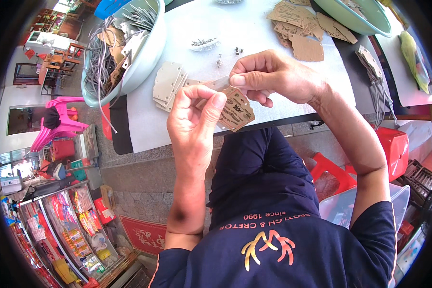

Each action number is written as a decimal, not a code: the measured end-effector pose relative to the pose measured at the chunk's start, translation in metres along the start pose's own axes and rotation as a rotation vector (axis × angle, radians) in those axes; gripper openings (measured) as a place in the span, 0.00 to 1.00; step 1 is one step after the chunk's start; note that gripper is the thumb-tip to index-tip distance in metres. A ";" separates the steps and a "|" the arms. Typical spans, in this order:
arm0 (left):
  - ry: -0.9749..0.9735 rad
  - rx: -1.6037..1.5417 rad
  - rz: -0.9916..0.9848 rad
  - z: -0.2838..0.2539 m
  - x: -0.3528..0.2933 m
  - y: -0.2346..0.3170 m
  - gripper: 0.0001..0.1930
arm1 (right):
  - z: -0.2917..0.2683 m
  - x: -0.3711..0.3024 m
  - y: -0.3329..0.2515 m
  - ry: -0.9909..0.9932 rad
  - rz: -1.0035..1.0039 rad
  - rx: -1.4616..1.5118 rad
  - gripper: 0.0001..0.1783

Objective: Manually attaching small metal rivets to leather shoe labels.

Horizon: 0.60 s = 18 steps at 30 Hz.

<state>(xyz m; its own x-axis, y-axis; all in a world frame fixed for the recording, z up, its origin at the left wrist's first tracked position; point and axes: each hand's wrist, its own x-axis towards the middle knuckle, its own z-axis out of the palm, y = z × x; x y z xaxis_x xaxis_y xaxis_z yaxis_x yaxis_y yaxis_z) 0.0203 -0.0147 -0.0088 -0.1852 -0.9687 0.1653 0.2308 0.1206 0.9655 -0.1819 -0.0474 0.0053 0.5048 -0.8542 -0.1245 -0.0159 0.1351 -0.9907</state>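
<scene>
Over the near part of the white-covered table (144, 125), my two hands meet at a brown printed cardboard tag (238, 114) with cut corners and small holes. My left hand (194, 115) pinches the tag's left side between thumb and fingers. Thumb and forefinger of my right hand (276, 77) are closed at its upper edge, on a thin pale piece (219, 84) that reaches across to my left fingers. Its other fingers curl behind the tag. Beside my left hand lies a stack of pale grey tags (168, 84). Small metal eyelets (220, 62) lie just beyond my hands.
A light blue tub (153, 55) at left holds grey cords and tags. Farther back are a small dish (205, 46) of metal bits, a pile of brown tags (307, 48) and a green basin (377, 21). Corded tags (369, 62) hang at the right edge, above a red stool (396, 149).
</scene>
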 end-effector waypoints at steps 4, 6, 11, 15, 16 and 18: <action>-0.062 -0.005 -0.038 -0.005 0.001 0.000 0.06 | -0.001 -0.002 -0.001 -0.022 -0.010 -0.017 0.16; -0.097 0.029 0.004 -0.003 0.004 0.002 0.06 | -0.001 -0.002 -0.001 -0.057 -0.030 -0.055 0.16; -0.177 0.078 0.046 -0.007 0.006 0.005 0.05 | -0.001 -0.002 0.000 -0.066 -0.027 -0.117 0.16; -0.223 0.209 0.004 -0.009 0.008 0.012 0.05 | -0.002 -0.004 -0.001 -0.066 -0.017 -0.195 0.17; -0.237 0.243 -0.002 -0.010 0.008 0.014 0.05 | -0.001 -0.004 -0.003 -0.067 -0.018 -0.194 0.17; -0.246 0.245 0.004 -0.010 0.009 0.013 0.05 | -0.001 -0.005 -0.004 -0.061 -0.024 -0.218 0.17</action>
<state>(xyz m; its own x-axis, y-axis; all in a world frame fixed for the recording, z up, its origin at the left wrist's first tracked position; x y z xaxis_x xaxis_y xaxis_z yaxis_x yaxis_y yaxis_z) 0.0309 -0.0236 0.0036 -0.4164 -0.8903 0.1842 0.0018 0.2018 0.9794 -0.1855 -0.0440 0.0101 0.5584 -0.8231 -0.1037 -0.1858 -0.0023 -0.9826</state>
